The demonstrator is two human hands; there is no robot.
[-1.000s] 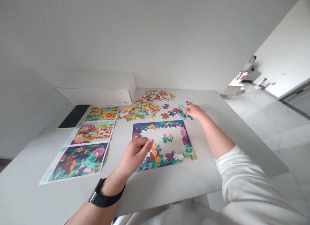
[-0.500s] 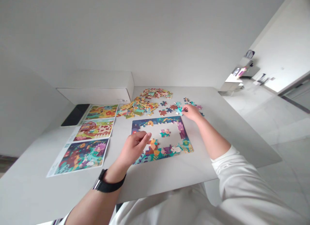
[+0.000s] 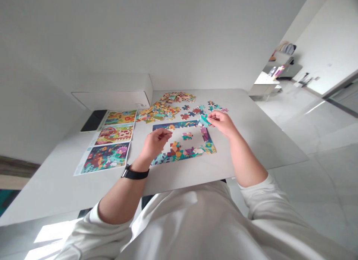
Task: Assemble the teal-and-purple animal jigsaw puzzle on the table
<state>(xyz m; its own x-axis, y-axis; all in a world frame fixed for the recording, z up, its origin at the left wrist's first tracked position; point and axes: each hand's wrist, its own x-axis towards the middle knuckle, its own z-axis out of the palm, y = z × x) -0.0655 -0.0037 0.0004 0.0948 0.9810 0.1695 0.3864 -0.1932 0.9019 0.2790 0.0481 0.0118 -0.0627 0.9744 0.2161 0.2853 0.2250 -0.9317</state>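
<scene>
White table bears the puzzle just under my right grip, pinching a teal piece by its edge: light, stiff card, I judge. My left grip curls beside it; whether it holds anything, I cannot tell.

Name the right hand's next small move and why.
Probably lower the teal piece into the bare middle of the puzzle by the right border and test its fit. The right hand pinches it above the top right corner, the border is joined while the centre is mostly open, and the left hand sits over the left edge.
</scene>
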